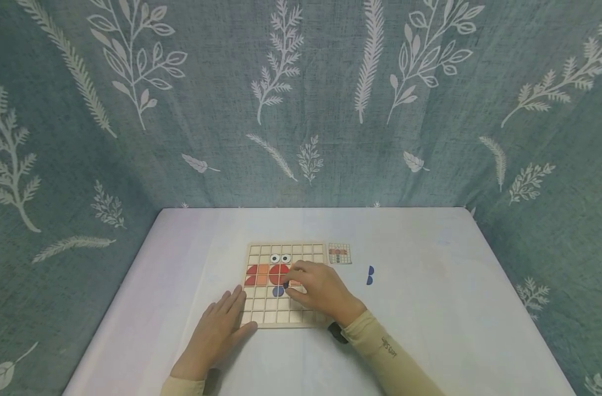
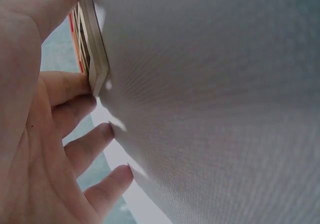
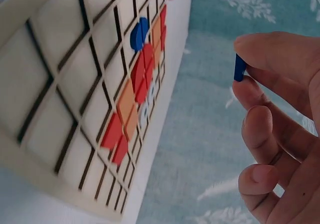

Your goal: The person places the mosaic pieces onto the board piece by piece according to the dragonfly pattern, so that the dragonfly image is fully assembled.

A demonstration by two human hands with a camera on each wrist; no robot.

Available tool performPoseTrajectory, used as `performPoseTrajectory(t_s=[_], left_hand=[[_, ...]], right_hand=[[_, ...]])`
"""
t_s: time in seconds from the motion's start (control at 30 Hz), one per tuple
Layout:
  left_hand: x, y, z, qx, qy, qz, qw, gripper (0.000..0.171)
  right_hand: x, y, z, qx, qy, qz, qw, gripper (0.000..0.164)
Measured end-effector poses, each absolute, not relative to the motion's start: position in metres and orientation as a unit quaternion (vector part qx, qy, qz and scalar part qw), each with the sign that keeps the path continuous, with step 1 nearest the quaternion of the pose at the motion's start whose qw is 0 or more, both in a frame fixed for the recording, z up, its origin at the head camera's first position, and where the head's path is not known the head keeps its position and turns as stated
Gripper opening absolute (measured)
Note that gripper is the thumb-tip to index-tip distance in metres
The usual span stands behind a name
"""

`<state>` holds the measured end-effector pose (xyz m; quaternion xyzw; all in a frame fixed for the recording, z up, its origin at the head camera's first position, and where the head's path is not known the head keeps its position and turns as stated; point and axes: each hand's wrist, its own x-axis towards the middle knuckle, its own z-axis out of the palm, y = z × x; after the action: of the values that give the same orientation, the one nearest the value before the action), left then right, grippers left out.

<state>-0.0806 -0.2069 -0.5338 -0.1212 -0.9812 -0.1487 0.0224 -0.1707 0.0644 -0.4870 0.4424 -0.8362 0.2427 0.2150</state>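
Observation:
A wooden grid board [image 1: 259,305] lies on the table, with flat coloured pieces in some of its cells. Two white eye pieces [image 1: 275,258] sit above a red round shape [image 1: 276,275]. Orange squares [image 1: 263,269] and red pieces [image 1: 251,280] lie to the sides, and blue pieces [image 1: 278,291] are below. Over the board, my right hand [image 1: 324,287] pinches a small blue piece [image 3: 239,67] between thumb and fingertip, held off the grid. My left hand [image 1: 216,329] rests at the board's left front corner, its fingers extended and touching the frame.
A small printed pattern card [image 1: 340,254] lies by the board's far right corner. Farther right are two loose blue half-round pieces [image 1: 371,270]. A leaf-patterned curtain [image 1: 301,110] stands behind and at both sides of the white table [image 1: 429,286].

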Motion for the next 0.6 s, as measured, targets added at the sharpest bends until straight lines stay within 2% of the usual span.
performPoseTrajectory(t_s=[0.33, 0.6], left_hand=[[-0.081, -0.206, -0.532, -0.122, -0.981, -0.150, 0.024, 0.078], [-0.080, -0.206, -0.532, -0.123, -0.980, -0.152, 0.030, 0.078]], right_hand=[[-0.169, 0.040, -0.499, 0.461, -0.843, 0.216, 0.174, 0.017], [-0.167, 0.029, -0.512, 0.456, -0.861, 0.197, 0.108, 0.014]])
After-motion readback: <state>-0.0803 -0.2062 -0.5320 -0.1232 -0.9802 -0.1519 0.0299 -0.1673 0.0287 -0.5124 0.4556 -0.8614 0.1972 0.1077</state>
